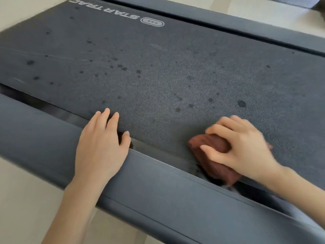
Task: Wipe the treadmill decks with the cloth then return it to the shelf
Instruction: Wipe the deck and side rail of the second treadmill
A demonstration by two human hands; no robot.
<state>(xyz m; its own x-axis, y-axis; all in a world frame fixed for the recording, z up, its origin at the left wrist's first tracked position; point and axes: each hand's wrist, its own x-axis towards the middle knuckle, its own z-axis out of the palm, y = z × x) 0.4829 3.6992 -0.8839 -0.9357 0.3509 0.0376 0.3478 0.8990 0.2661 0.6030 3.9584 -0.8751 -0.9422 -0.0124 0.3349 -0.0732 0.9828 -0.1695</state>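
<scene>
**Right hand on cloth at near edge of deck, left hand braced flat**

Head view, the only one. The brown cloth lay folded into a thick pad at the near edge of the treadmill deck, where the belt meets the near side rail. Its long axis ran diagonally, from the upper left down toward the rail at lower right.

The right hand was on top of the cloth, gripping it. The fingers were curled over the far side and the thumb was laid across the near side. The hand was slightly blurred, so exact finger contact was hard to read.

The unwiped belt lay away from the person and to the left of the cloth, so the coming stroke probably had to go that way. Dark wet-looking spots were scattered over the belt, most of them beyond and left of the cloth.

The left hand was well apart from the cloth, to its left. It rested palm-down across the rail, with straight, spread fingers reaching onto the belt edge. It held nothing and looked like a brace.

The right hand was clearly the working one. The STAR TRAC logo sat at the far left of the belt, with the far rail beyond it and pale floor around. No shelf was in view.

My judgement: wiping was underway, with much of the deck not yet done.
</scene>
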